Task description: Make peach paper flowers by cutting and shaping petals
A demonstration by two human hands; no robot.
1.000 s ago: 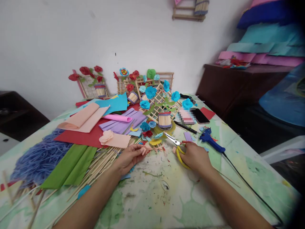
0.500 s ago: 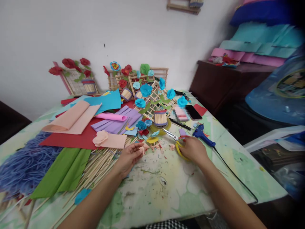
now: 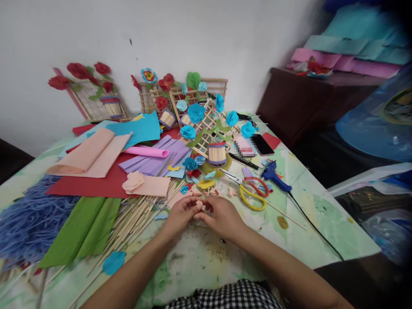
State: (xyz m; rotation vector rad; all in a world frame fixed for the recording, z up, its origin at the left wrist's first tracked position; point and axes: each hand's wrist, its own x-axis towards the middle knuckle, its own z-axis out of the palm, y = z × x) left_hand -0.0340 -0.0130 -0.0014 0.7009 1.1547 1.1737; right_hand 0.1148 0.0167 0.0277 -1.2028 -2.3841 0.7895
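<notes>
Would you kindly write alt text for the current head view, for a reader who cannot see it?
A person's left hand and right hand meet at a small peach paper piece over a cluttered table. Nearby lie scissors and a blue glue gun; beyond is a lattice panel with blue paper flowers.

On the table (image 3: 225,270), a small paper piece (image 3: 199,204) is held in the left hand (image 3: 180,216), with the right hand (image 3: 223,216) placed close against it. The scissors (image 3: 252,201) are laid to the right, beyond the right hand, and the glue gun (image 3: 280,181) is set right of them. Behind the glue gun, a phone (image 3: 262,145) is placed. A lattice frame (image 3: 210,121) is positioned behind the scissors, with a small pot (image 3: 217,153) at its lower front. Yarn (image 3: 38,223) is heaped at far left; folded paper (image 3: 80,231) is laid to its right, and sticks (image 3: 135,223) are spread between that paper and the left hand. At back left, another frame (image 3: 90,105) is stood near the wall (image 3: 206,34).
</notes>
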